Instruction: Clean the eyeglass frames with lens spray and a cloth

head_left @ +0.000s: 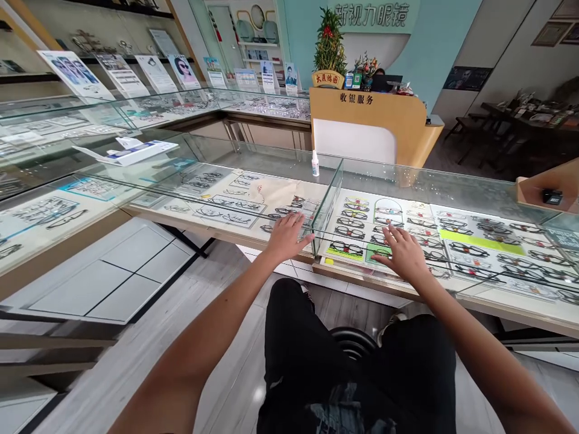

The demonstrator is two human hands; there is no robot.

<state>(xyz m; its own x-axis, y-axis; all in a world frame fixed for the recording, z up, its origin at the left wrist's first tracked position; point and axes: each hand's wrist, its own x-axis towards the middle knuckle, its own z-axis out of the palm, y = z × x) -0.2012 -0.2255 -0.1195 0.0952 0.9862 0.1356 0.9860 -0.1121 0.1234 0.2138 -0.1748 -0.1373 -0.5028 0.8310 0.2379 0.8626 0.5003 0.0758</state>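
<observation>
Both hands are stretched out over the front edge of a glass display case (407,166). My left hand (288,236) is empty, fingers apart, just left of the upright glass divider (328,196). To the right of that divider, my right hand (401,253) is spread and holds nothing. Whether either palm touches the glass I cannot tell. Rows of eyeglasses (350,232) lie inside the case beneath my hands. A small white spray bottle (315,164) stands upright on the glass top, beyond my left hand.
An open white box (129,152) rests on the glass at left. Behind the case stands a wooden counter (371,108) bearing a potted plant (330,45). Display cards (75,72) line the left cases. My legs (298,343) are under the case's front edge, over a grey floor (217,361).
</observation>
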